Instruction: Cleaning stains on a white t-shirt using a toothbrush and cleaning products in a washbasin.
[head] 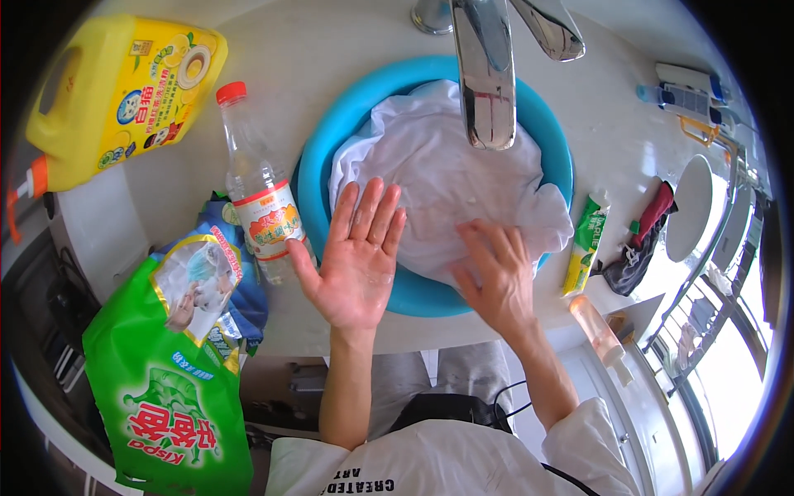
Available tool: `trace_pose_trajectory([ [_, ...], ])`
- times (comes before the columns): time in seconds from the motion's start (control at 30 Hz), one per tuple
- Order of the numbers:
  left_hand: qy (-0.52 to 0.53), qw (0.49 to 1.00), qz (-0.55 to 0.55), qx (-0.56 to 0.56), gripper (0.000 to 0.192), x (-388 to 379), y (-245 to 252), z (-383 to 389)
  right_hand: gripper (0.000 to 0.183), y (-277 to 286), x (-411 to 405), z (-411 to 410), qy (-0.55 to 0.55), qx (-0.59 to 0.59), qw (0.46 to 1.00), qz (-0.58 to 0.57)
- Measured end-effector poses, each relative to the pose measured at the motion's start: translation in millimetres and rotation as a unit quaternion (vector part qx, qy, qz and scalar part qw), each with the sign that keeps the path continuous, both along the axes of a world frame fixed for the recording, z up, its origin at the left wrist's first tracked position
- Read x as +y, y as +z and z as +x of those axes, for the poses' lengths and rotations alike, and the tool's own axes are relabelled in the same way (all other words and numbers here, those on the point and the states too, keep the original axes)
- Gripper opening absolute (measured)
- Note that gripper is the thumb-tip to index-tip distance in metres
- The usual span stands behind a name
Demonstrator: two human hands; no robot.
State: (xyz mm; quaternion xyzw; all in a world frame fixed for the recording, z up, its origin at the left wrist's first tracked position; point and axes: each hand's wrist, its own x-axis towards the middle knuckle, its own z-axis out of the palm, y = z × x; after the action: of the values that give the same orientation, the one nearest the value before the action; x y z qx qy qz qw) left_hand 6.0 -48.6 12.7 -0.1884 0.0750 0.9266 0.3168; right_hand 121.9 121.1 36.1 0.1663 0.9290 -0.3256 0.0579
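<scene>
A round blue plastic basin (316, 142) stands on the pale countertop, with a crumpled white cloth (428, 149) spread inside it. At the right, one bunched fold of the cloth hangs over the rim. My left hand (356, 266) is raised in front of the basin's left part, palm up and fingers spread. It holds nothing, and its skin looks wet with a few suds. Over the cloth's lower right part is my right hand (499, 273), back upward, fingers bent and apart. Its fingertips are blurred; whether they press on the cloth I cannot tell.
A chrome faucet (487, 80) overhangs the basin. To the left are a yellow pump jug (124, 93), a clear red-capped bottle (267, 211) and a green washing-powder bag (167, 384). At the right lie a Darlie toothpaste tube (586, 242), a dark pouch (636, 263) and a clear pump bottle (597, 328).
</scene>
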Motion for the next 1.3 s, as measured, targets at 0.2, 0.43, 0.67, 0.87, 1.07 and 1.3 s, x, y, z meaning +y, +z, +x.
trace_pose_trajectory([
  [0.2, -0.018, 1.000, 0.014, 0.021, 0.092, 1, -4, -1, 0.041, -11, 13, -23, -0.019, 0.033, 0.995, 0.090],
  [0.43, -0.019, 1.000, 0.017, 0.017, 0.087, -3, -6, 1, 0.035, -22, -1, -21, 0.040, -0.027, 0.980, 0.193],
  [0.67, -0.012, 0.999, 0.026, 0.023, 0.084, -10, -6, 1, 0.028, 0, 21, -33, 0.076, -0.128, 0.989, 0.015],
  [0.87, -0.007, 0.999, 0.033, 0.011, 0.084, -13, -9, 1, 0.049, 5, 5, -7, 0.097, 0.035, 0.994, -0.027],
  [1.07, -0.020, 0.999, 0.033, 0.031, 0.084, -15, -11, 2, 0.091, 2, -15, 0, 0.162, -0.128, 0.976, 0.074],
  [1.3, -0.026, 0.999, 0.029, 0.022, 0.085, -14, -11, 5, 0.086, 4, -19, -4, 0.145, -0.085, 0.983, 0.068],
])
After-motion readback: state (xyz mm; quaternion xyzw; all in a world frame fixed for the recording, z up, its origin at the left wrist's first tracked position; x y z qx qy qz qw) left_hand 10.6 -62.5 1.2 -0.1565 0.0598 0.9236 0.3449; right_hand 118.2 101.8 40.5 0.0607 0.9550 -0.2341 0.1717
